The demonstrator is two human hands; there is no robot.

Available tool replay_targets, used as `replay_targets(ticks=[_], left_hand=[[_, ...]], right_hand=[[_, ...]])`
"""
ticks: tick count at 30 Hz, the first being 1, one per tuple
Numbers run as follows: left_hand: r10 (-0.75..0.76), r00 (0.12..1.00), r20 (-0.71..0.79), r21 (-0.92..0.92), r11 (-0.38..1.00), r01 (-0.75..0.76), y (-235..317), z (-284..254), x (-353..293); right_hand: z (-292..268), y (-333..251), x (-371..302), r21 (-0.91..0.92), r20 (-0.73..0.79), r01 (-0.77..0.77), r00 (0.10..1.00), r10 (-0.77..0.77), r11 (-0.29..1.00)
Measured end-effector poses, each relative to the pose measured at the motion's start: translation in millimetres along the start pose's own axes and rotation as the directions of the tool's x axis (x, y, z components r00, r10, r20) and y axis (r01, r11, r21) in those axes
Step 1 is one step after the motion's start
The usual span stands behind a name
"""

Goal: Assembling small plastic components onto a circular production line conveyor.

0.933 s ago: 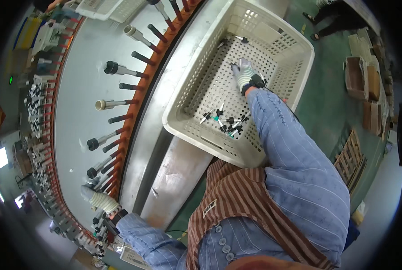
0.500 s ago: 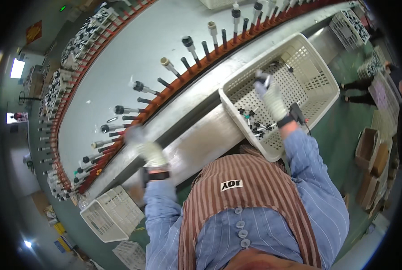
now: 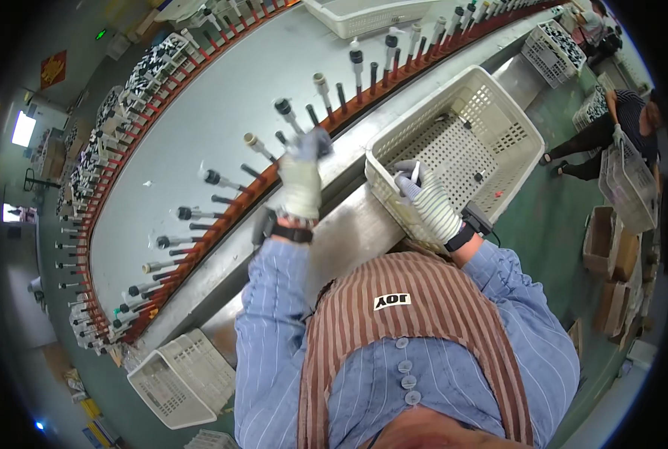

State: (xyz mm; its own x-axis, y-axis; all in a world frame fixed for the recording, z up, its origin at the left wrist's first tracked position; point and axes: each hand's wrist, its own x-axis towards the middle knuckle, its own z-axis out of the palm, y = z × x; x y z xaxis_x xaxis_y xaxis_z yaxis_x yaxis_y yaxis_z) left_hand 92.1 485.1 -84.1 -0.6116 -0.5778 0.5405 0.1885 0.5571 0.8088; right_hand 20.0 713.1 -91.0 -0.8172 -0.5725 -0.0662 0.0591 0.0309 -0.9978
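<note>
My left hand (image 3: 302,176), in a pale glove with grey fingers, is over the front edge of the rack line. It is close to the upright pegs (image 3: 311,114), its fingers smeared by motion, so I cannot see whether they hold anything. Inside the near left end of a cream plastic crate (image 3: 530,120), my right hand (image 3: 431,202), gloved the same way, is closed on a small white tube-like part (image 3: 415,172). The glove hides most of that part. On the crate floor lie a few small dark pieces (image 3: 478,176).
A curved orange rail (image 3: 229,202) carries pegs, several topped with black or tan-capped pump-like parts (image 3: 282,107). A metal ledge (image 3: 364,217) runs beside it. White crates stand at lower left (image 3: 180,378) and upper right (image 3: 554,56). A person (image 3: 633,112) stands at right.
My left hand has moved right and farther away along the rail. My right hand has come back toward me, to the crate's near left end. Capped parts on the rail have shifted left.
</note>
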Motion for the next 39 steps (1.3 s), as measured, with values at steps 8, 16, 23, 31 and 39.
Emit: replay_targets(ticks=[8,16,23,31,39], left_hand=[[-0.198,0.974,-0.107,0.062,0.977,0.205,-26,-18,102],[-0.210,0.963,-0.169,-0.079,0.977,0.199,-48,-80,78],[-0.161,0.957,-0.240,-0.128,0.983,0.133,-35,-122,49],[0.075,0.993,0.094,0.694,0.710,-0.119,-121,-234,-7],[0.022,0.752,-0.659,0.241,0.953,0.183,-20,-156,-112]], right_hand=[[-15,41,-32,-0.868,0.238,0.288,0.956,-0.170,0.404],[-16,43,-34,-0.759,0.248,0.338,0.940,-0.233,0.557],[-23,52,-35,-0.695,0.233,0.306,0.952,-0.198,0.651],[-7,45,-41,-0.754,0.221,0.323,0.945,-0.242,0.572],[2,43,-44,0.658,0.099,0.014,0.990,-0.105,0.753]])
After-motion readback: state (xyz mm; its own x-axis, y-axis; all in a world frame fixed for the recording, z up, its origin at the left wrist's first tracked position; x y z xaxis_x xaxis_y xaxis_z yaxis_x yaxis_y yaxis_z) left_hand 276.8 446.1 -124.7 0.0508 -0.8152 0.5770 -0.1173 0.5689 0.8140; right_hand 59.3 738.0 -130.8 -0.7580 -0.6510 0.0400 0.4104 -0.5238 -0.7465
